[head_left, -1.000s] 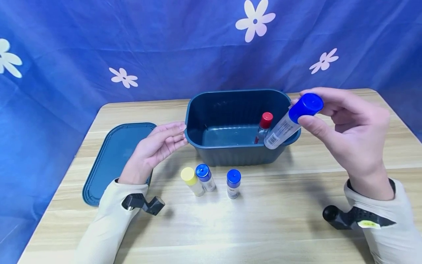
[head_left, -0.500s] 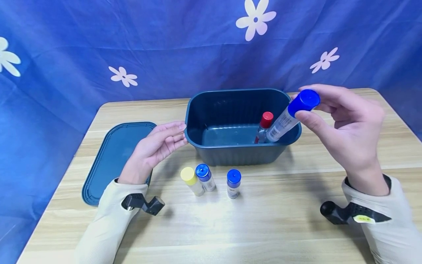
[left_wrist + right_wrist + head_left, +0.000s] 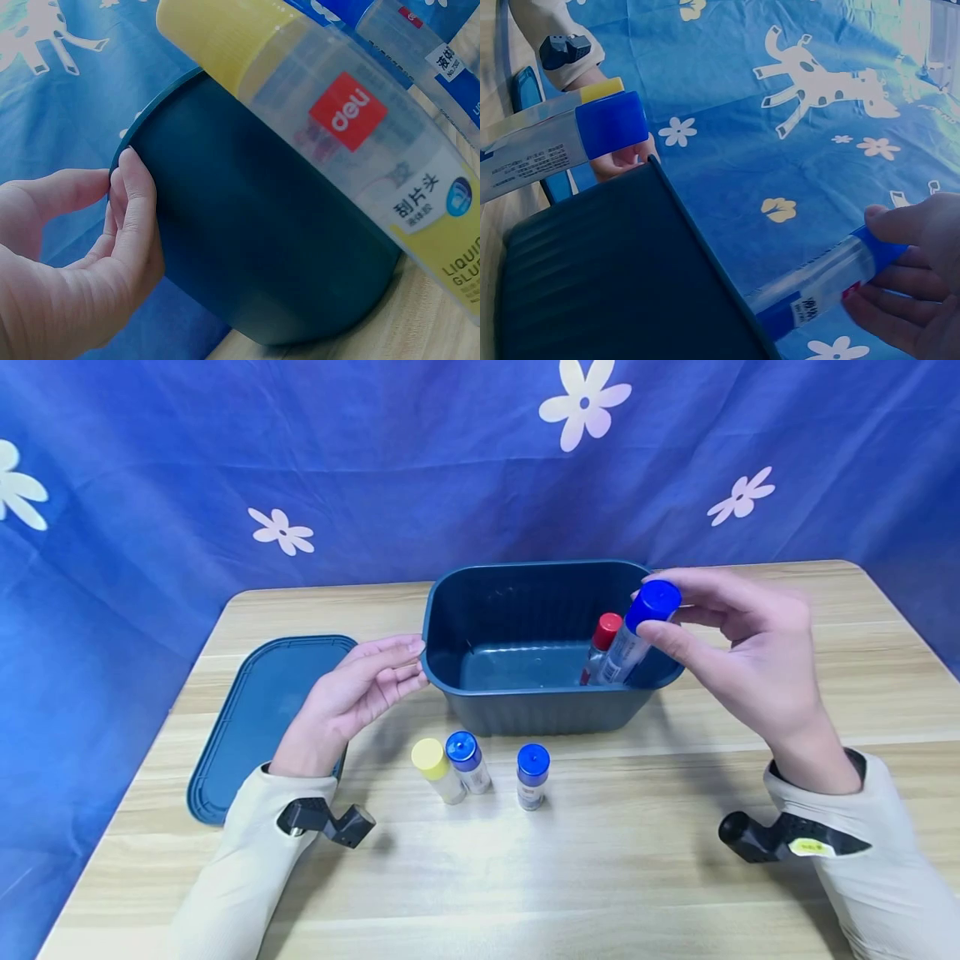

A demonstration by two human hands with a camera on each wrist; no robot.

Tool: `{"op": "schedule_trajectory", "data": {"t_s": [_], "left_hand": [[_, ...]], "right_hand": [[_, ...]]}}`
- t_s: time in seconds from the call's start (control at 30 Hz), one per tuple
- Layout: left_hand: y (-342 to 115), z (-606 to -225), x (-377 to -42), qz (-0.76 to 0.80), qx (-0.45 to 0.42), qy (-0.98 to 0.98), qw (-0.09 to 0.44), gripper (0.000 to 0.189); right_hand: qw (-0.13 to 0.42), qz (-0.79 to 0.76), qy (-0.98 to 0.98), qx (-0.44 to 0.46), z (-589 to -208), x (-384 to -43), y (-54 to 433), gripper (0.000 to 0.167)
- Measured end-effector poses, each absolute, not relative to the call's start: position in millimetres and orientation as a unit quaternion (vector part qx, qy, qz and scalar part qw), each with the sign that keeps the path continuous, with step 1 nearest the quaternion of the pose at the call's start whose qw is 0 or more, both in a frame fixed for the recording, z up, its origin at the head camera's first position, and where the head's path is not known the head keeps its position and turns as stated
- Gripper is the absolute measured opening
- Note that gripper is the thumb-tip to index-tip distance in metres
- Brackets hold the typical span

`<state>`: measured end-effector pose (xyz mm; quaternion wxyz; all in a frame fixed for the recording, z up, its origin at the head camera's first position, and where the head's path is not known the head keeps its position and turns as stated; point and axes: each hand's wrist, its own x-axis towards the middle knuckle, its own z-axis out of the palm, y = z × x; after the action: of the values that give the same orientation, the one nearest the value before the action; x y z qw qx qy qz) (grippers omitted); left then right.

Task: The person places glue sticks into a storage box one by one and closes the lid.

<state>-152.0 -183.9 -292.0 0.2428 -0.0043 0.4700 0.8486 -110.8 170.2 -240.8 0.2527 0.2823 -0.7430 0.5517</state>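
My right hand pinches a blue-capped glue bottle near its cap. The bottle tilts, its lower end inside the dark teal storage box at the right. Beside it in the box leans a red-capped bottle. In the right wrist view, the box wall hides the held glue bottle's base. My left hand pinches the box's left rim between thumb and fingers, which the left wrist view shows closely. A yellow-capped liquid glue bottle stands in front of the box.
Next to the yellow-capped bottle stands a blue-capped bottle, and another blue-capped bottle stands farther right. A teal lid lies on the wooden table under the left forearm. A blue flowered cloth hangs behind.
My right hand has moved left and lowered the blue-capped glue bottle from over the box's front rim into its right end, close to the red-capped bottle. The left hand stays at the rim.
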Motion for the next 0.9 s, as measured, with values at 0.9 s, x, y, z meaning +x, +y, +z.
{"op": "schedule_trajectory", "data": {"t_s": [0.9], "left_hand": [[-184.7, -292.3, -151.9, 0.846, 0.007, 0.472, 0.250, 0.015]], "right_hand": [[0.127, 0.456, -0.843, 0.254, -249.1, -115.6, 167.1, 0.032]]}}
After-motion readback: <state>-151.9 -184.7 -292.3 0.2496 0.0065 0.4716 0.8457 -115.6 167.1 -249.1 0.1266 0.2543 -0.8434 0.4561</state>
